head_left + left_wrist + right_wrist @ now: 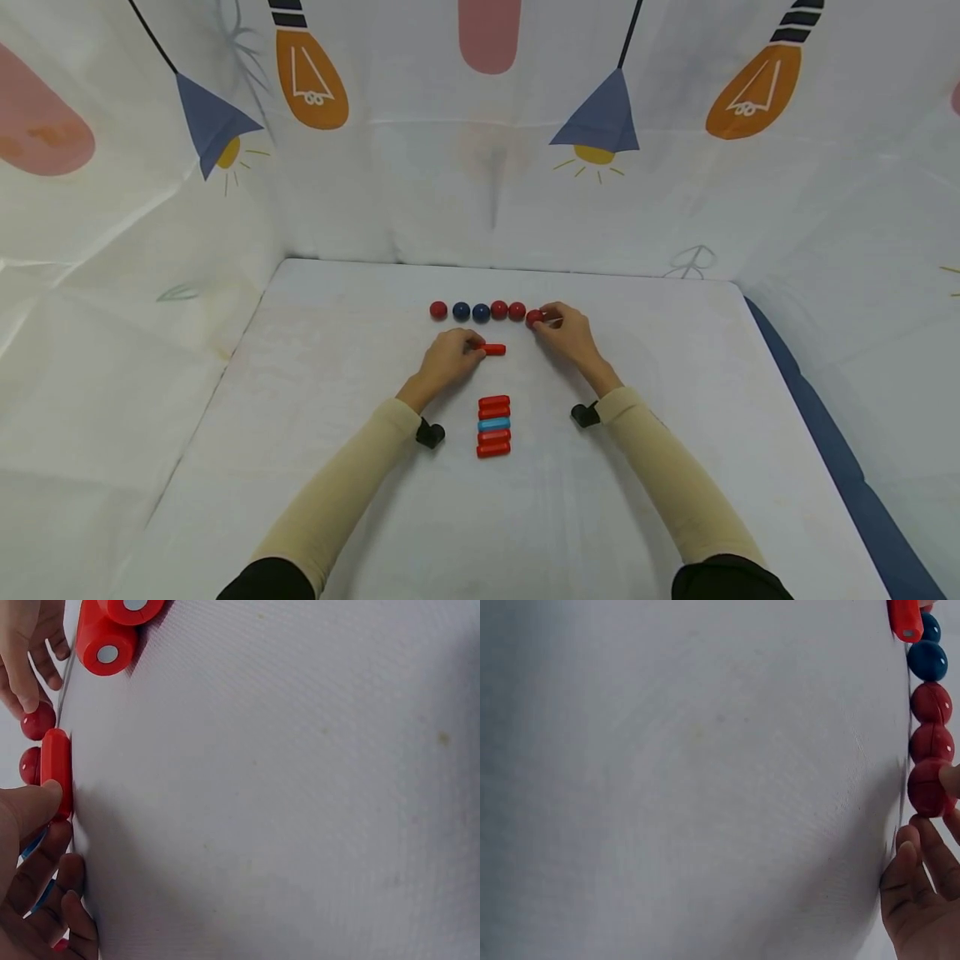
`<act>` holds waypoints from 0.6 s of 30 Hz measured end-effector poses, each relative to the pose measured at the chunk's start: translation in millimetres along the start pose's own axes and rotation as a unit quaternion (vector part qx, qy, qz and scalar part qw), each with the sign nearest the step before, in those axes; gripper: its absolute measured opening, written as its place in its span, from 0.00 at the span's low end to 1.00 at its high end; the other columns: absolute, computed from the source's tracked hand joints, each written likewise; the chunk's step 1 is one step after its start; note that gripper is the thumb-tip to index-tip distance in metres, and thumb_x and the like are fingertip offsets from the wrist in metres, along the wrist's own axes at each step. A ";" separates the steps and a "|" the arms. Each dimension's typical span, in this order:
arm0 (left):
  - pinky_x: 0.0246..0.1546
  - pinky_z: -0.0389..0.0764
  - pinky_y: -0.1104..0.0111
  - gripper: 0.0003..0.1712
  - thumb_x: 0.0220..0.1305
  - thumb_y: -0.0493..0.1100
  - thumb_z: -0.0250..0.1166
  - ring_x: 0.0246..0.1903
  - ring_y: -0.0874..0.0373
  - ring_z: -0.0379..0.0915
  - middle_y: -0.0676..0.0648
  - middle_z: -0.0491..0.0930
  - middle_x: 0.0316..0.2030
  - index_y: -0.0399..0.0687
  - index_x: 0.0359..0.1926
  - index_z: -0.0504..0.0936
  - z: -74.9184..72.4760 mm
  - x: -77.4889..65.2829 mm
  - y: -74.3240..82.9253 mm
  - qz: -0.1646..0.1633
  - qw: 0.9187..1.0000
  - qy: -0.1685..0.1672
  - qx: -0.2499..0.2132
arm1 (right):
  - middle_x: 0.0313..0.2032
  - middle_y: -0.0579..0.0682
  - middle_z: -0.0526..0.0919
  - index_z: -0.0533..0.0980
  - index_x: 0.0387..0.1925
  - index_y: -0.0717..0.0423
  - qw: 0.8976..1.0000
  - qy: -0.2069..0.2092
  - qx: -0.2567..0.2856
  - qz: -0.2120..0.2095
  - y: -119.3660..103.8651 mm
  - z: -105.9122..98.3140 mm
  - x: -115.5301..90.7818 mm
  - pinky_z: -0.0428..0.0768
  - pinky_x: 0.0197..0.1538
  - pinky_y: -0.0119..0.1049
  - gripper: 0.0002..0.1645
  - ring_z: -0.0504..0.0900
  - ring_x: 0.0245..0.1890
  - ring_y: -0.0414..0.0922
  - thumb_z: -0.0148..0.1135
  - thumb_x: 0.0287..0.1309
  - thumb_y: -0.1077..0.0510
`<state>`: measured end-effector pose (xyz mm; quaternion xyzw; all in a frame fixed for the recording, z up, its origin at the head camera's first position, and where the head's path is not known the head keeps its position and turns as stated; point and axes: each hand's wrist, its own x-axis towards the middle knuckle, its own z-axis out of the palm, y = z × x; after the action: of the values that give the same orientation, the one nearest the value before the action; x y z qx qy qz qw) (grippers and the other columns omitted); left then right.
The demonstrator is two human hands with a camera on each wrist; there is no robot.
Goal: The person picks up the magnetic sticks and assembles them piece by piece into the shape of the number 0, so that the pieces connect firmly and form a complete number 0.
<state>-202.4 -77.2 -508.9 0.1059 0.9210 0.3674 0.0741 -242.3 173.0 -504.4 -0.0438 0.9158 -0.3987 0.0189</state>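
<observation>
My left hand [444,362] pinches one end of a short red rod [495,350] between thumb and fingers; its other end points right, close over the table. With thumb and fingertips, my right hand [572,340] holds a glossy red ball [533,317] at the right end of a row of balls. In the right wrist view that ball [925,793] sits right against the neighbouring red ball [931,742]. Leftward the row goes on with another red ball [498,310], two dark blue balls [481,313] and a red one [438,310].
Nearer the body lies a column of rods side by side: several red rods [493,450] and one light blue rod [493,425]. Silver discs show on red rod ends [107,654] in the left wrist view. A printed white curtain [420,192] hangs behind the white table [360,517].
</observation>
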 end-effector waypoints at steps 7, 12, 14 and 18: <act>0.53 0.83 0.60 0.15 0.69 0.42 0.68 0.47 0.52 0.79 0.47 0.87 0.47 0.44 0.53 0.86 0.3 0.2 -4.4 0.001 1.000 0.002 -0.015 | 0.55 0.58 0.84 0.78 0.60 0.59 1.000 -0.022 0.008 0.003 -1.6 0.3 -9.1 0.81 0.55 0.48 0.23 0.80 0.50 0.54 0.64 0.68 0.52; 0.51 0.83 0.60 0.14 0.69 0.42 0.68 0.45 0.51 0.78 0.46 0.87 0.47 0.43 0.53 0.86 -1.8 -0.1 -5.1 0.002 0.999 0.005 -0.031 | 0.55 0.57 0.85 0.78 0.60 0.57 0.999 -0.043 0.011 -0.003 -2.4 2.9 -16.5 0.82 0.54 0.46 0.23 0.81 0.49 0.53 0.66 0.68 0.52; 0.50 0.82 0.61 0.14 0.69 0.41 0.68 0.45 0.52 0.78 0.46 0.87 0.47 0.43 0.53 0.86 -1.9 0.2 -6.2 0.004 0.999 0.008 -0.034 | 0.54 0.56 0.85 0.79 0.60 0.57 0.999 -0.050 0.008 -0.005 -2.9 4.4 -19.3 0.82 0.53 0.45 0.23 0.81 0.48 0.52 0.66 0.68 0.52; 0.50 0.83 0.61 0.14 0.69 0.42 0.68 0.44 0.52 0.78 0.46 0.87 0.47 0.44 0.53 0.86 -0.8 1.9 -8.8 0.012 0.999 0.015 -0.030 | 0.52 0.56 0.85 0.79 0.59 0.56 0.998 -0.061 0.006 -0.006 -5.1 6.7 -24.5 0.81 0.52 0.43 0.22 0.80 0.47 0.51 0.66 0.68 0.52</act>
<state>-205.6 -83.5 -514.5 0.1088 0.9091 0.3976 0.0596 -217.2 167.0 -505.3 -0.0740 0.9103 -0.4008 0.0726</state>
